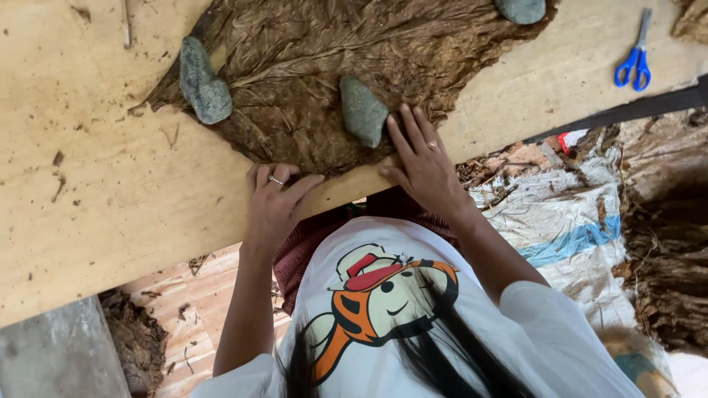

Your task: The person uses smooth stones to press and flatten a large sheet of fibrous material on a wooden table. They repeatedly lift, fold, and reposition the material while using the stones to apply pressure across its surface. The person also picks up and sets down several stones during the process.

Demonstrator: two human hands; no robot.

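Pale wood makes up the desk [110,184], and it has little brown crumbs on it. One big, dry, brown leaf [332,66] lies spread flat on the desk. Three grey stones sit on the leaf: one stone near its left tip [203,81], one middle stone [363,110] near the front edge, and one far stone [521,9] at the top.

Both hands rest on the front edge of the leaf, close to the desk's rim. Left hand [274,203] lies flat with its fingers spread, and it wears a ring. Right hand [422,163] lies flat too, fingers stretched out, just beside the middle stone. Neither grip pinches anything; both are open and press down on the leaf.

It looks like the step in hand is smoothing the leaf flat. A next move would need soft, slow strokes, since the dry leaf could tear.

Blue scissors [634,63] lie well apart, at the far right of the desk. Below the desk, more brown leaves [667,258] and a white sack [568,221] lie on the floor.
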